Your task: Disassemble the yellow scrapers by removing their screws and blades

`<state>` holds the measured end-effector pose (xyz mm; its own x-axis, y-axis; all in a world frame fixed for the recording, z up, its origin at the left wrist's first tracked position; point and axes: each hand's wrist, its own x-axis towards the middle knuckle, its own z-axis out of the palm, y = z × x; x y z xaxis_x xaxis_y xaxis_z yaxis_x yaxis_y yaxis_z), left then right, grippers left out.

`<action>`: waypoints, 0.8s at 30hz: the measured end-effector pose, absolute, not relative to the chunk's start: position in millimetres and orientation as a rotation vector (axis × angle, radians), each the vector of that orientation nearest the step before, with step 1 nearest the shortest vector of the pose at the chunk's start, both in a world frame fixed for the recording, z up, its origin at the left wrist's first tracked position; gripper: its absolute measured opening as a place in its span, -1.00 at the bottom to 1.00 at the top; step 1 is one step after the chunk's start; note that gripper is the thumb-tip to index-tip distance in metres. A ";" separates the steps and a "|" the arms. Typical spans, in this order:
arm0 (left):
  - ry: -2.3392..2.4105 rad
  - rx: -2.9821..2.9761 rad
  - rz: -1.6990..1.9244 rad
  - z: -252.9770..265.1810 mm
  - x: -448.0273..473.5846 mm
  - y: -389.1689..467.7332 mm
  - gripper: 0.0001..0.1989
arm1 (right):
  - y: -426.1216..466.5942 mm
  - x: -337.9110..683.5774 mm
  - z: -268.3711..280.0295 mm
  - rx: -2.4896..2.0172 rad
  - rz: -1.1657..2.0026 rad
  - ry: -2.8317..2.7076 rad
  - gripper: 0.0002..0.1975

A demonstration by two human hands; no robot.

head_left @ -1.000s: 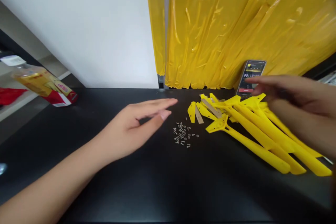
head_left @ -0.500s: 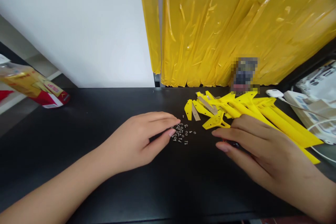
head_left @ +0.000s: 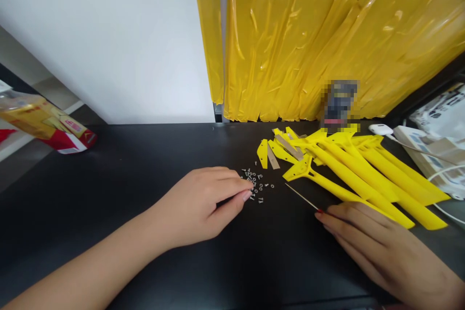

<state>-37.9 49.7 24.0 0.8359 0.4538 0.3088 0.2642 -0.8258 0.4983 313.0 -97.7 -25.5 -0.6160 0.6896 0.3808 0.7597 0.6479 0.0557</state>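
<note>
My left hand is at the left side of a small heap of screws and nuts on the black table. Its thumb and forefinger are pinched nearly together over the heap, and whatever sits between the tips is too small to make out. My right hand grips a thin screwdriver. The slim metal shaft points up and left toward the heap, with a bit of red at the fingertips; the fingers hide the rest. Just beyond this hand lie several yellow wing-like plastic parts, some overlapping.
Small yellow plates and grey-brown strips lie behind the heap. A drink bottle leans in from the left. At the right are a white plug with cable and a power strip. Yellow plastic sheeting hangs behind.
My right hand has closed on the screwdriver and drawn toward me and slightly right, so its shaft now shows. My left hand has shifted a little right and nearer, its fingertips closer together.
</note>
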 end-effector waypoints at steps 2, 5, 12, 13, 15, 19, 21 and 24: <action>0.533 2.572 0.573 21.4 -37.4 51.4 -0.73 | -108.2 324.7 -35.6 -1.234 -0.344 -2.542 -0.66; 0.534 2.575 0.565 18.9 -36.7 52.7 -0.73 | -114.7 333.0 -41.3 -1.339 -0.348 -2.504 -0.67; 0.521 2.588 0.574 19.7 -36.1 49.8 -0.72 | -84.0 336.4 -26.0 -1.684 -0.468 -2.339 -0.63; 0.519 2.590 0.570 19.9 -36.2 49.5 -0.72 | -75.4 335.3 -24.2 -1.750 -0.492 -2.345 -0.63; 0.515 2.595 0.568 20.0 -36.4 49.6 -0.72 | -58.5 331.8 -22.1 -1.825 -0.499 -2.397 -0.67; 0.513 2.593 0.577 21.0 -36.5 49.7 -0.73 | -36.2 327.5 -18.6 -1.818 -0.447 -2.489 -0.70; 0.501 2.586 0.575 22.3 -36.6 49.0 -0.73 | -32.8 333.6 -12.4 -1.794 -0.427 -2.520 -0.68; 0.479 2.563 0.595 24.9 -37.1 47.6 -0.75 | -34.2 354.0 7.6 -1.755 -0.396 -2.540 -0.70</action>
<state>-37.1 47.6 24.9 0.8457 0.4248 0.3230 0.2244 -0.8323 0.5069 354.0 -34.2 7.6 -0.3639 0.9163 0.1671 0.9237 0.3318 0.1916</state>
